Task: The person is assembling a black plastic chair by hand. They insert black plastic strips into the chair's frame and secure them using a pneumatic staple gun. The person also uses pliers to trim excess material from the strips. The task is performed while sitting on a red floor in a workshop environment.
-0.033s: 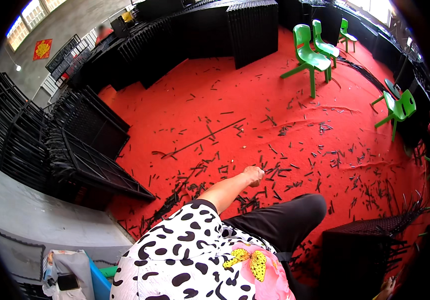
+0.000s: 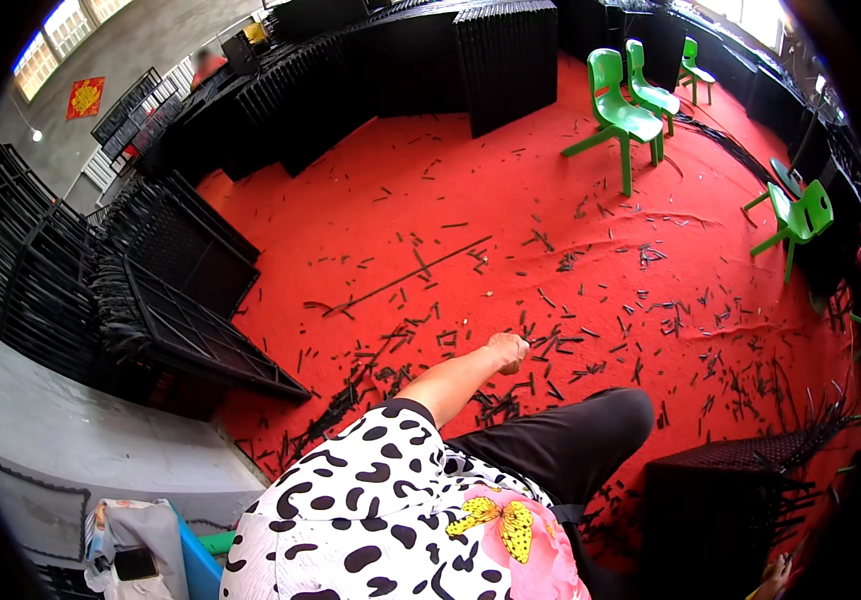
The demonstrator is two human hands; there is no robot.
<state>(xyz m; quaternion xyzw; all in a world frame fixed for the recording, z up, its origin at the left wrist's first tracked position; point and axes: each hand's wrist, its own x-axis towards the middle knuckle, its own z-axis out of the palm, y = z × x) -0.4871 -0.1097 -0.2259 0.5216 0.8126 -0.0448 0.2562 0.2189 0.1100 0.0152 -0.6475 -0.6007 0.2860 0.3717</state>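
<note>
Near the frame's centre, the left hand (image 2: 507,352) reaches down with curled fingers among small black plastic strips (image 2: 551,345) littering the red carpet (image 2: 371,250) (whether it grips one I cannot tell), green chairs (image 2: 623,110) standing upper right.

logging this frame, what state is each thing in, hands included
left hand: fist closed, down at the black strips scattered on the red carpet
right hand: barely in view at the lower edge, state unclear
green chairs: upright, unoccupied
black grid panels: stacked, some leaning
</note>
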